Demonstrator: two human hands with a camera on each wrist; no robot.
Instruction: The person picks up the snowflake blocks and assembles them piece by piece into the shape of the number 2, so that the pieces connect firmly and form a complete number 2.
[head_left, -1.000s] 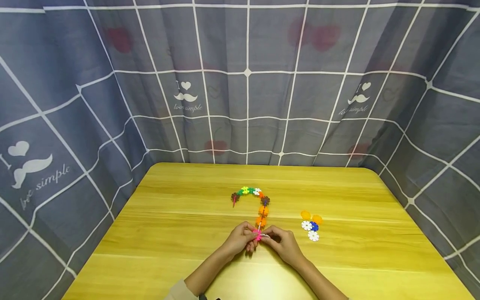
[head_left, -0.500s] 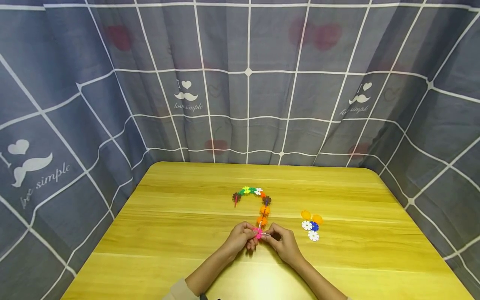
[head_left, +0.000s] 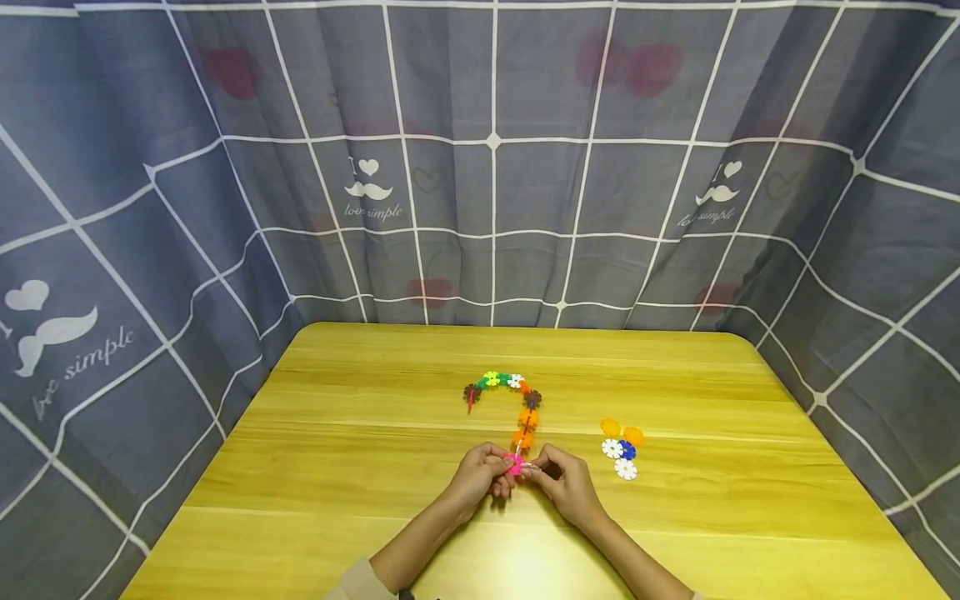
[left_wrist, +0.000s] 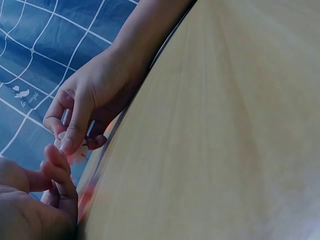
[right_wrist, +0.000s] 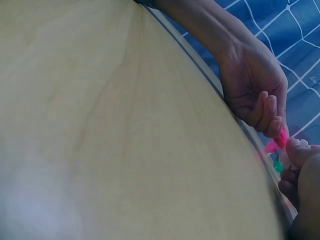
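Note:
A chain of joined snowflake discs (head_left: 528, 419) curves over the table like a hook, in orange, brown, red, white, green and yellow. At its near end is a pink snowflake disc (head_left: 515, 464), pinched between thumb and fingers of my left hand (head_left: 480, 479). From the right, my right hand (head_left: 566, 485) pinches a white snowflake disc (head_left: 529, 466) edge-on against the pink one. In the right wrist view the pink disc (right_wrist: 277, 141) and the white disc (right_wrist: 287, 159) touch between both hands. Fingers partly hide how far the two discs are slotted together.
Right of the hands lies a small group of loose discs: orange ones (head_left: 611, 427), a blue one (head_left: 627, 450) and white ones (head_left: 626, 469). The wooden table (head_left: 337, 417) ends at a grey checked curtain (head_left: 450, 208) behind and at both sides.
Both hands stay almost in place, still holding the pink and white discs together. The chain and loose discs shift only slightly with the camera view.

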